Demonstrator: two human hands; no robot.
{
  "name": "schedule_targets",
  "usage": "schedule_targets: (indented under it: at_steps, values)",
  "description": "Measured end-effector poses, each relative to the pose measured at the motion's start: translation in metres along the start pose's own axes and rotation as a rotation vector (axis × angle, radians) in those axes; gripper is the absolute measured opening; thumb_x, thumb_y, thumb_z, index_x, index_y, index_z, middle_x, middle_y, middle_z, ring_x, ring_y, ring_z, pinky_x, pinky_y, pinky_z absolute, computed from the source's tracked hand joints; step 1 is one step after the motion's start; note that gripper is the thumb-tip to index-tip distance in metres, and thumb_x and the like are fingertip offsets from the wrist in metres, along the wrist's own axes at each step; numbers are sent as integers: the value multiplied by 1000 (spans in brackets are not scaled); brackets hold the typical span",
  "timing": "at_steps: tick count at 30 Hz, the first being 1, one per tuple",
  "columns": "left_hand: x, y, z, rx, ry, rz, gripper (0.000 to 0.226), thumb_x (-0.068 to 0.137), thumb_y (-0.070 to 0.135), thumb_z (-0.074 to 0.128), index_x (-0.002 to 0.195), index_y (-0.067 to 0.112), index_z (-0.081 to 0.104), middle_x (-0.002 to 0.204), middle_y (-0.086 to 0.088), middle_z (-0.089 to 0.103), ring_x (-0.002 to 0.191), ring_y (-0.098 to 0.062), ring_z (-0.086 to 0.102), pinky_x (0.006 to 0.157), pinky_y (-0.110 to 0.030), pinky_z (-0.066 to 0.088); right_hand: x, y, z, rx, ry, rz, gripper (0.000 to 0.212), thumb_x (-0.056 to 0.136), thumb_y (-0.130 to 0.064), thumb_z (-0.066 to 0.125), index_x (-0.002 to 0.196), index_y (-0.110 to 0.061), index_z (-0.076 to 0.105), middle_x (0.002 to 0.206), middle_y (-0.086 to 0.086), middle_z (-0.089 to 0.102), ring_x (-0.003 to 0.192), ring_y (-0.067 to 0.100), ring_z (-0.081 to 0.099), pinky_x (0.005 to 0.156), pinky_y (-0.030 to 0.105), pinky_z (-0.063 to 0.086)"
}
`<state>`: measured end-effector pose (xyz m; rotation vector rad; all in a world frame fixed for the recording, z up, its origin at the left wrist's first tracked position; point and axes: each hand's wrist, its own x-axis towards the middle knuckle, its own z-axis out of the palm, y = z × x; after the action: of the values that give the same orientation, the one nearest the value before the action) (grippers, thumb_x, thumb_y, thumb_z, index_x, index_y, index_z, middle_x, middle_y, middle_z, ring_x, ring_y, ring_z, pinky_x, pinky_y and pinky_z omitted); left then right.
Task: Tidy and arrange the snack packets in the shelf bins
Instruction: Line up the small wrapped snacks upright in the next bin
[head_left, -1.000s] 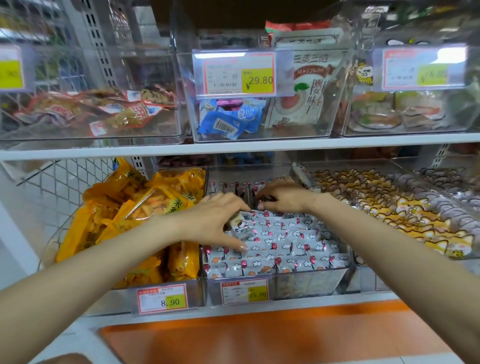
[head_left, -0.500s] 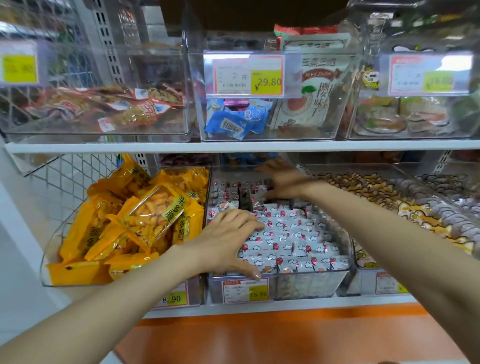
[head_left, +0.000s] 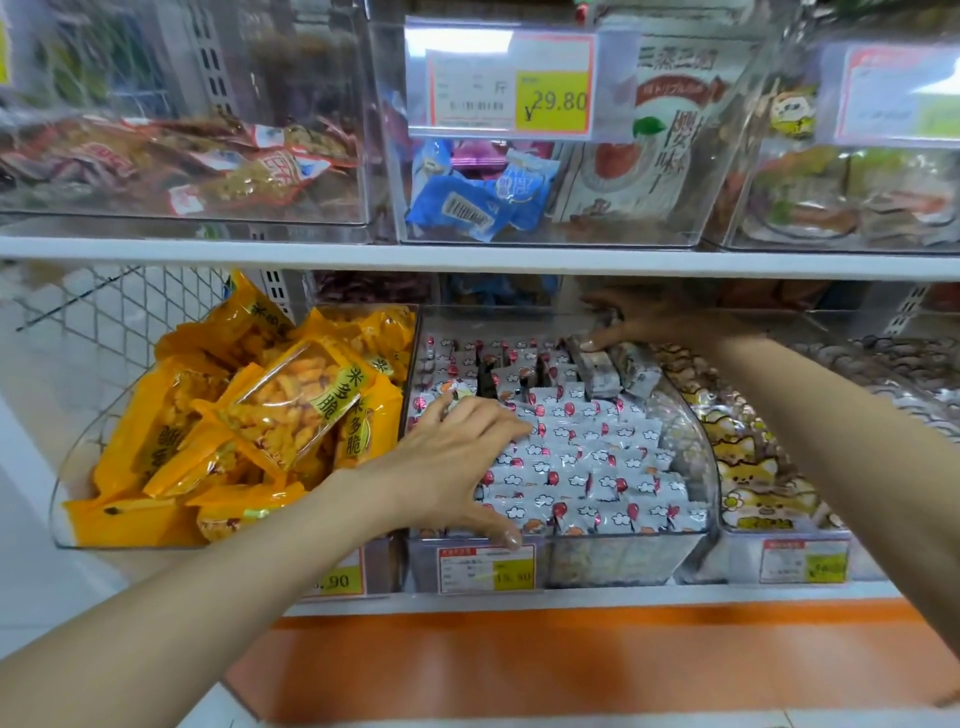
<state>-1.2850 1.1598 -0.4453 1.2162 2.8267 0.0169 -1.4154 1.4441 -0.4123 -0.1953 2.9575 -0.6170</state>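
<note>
Two hands (head_left: 452, 467), three upper bins (head_left: 311, 62), three lower price tags (head_left: 485, 569).

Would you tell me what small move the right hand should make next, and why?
Probably the right hand should slide the tilted packets beside its thumb leftward into the dark gaps in the back rows, since the left hand already rests on the neat front rows.

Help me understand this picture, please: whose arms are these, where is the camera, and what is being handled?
No machine here: a person wears a camera on the head, looking down at both bare arms. The left hand lies flat on small white packets printed with red balloons in the clear plastic middle bin, thumb over its front edge. The right hand reaches to the bin's back, touching grey packets; whether it grips one is unclear. The bin to the left holds orange-yellow snack bags.
</note>
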Motion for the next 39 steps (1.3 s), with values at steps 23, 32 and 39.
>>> schedule_targets:
  at_steps: [23, 32, 39]
  values:
    - [-9, 16, -2, -102, 15, 28, 98, 70, 71, 59, 147, 33, 11, 149, 15, 11, 135, 0, -1, 113, -34, -11, -25, -13, 12, 513, 217, -92, 51, 84, -27, 63, 129, -7, 49, 129, 20, 51, 118, 32, 49, 101, 42, 40]
    - [-9, 8, -4, 4, 67, -15, 113, 63, 71, 64, 148, 32, 0, 150, 15, -3, 136, -7, -7, 111, -29, -7, -36, -25, 6, 657, 421, -31, 24, 97, -8, 45, 77, -19, 52, 62, -17, 60, 51, -11, 53, 51, 5, 36]
    - [-12, 20, -3, 96, 113, 14, 119, 58, 73, 66, 148, 33, -1, 151, 10, -3, 137, -10, -8, 103, -29, -17, -53, -37, -1, 746, 410, -93, 16, 94, -13, 54, 109, -11, 56, 99, 0, 58, 84, 3, 57, 70, 8, 45]
